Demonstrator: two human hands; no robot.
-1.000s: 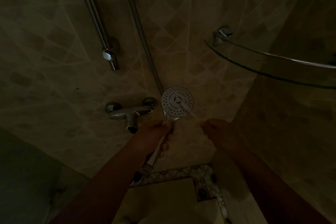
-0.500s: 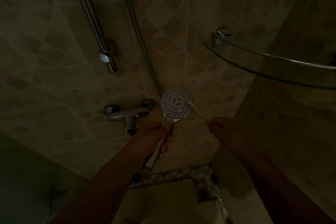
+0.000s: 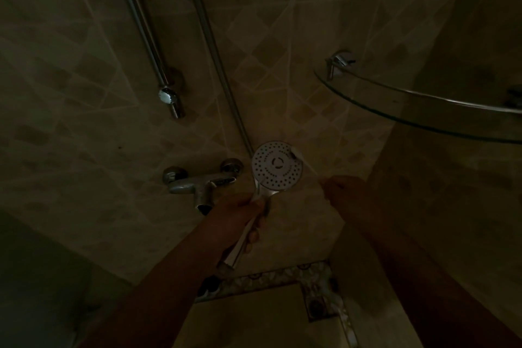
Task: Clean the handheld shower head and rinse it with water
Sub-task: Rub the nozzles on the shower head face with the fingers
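Observation:
The handheld shower head [image 3: 276, 165] is round and chrome with a pale nozzle face turned towards me, held up in the dim shower corner. My left hand [image 3: 240, 213] is shut around its handle just below the head. My right hand [image 3: 343, 192] pinches the end of a thin pale brush [image 3: 303, 162], which looks like a toothbrush. Its bristle end rests on the upper right rim of the nozzle face. The hose end [image 3: 224, 267] hangs below my left hand. No water is visible.
A chrome mixer tap [image 3: 202, 181] is on the wall just left of the head. A slide rail [image 3: 147, 37] and hose [image 3: 214, 51] run up the tiled wall. A glass corner shelf [image 3: 418, 109] juts out at upper right. A patterned floor border [image 3: 282, 277] lies below.
The brush tip has moved from the middle of the nozzle face up to its upper right rim. My right hand shifted slightly right; my left hand kept the head nearly still.

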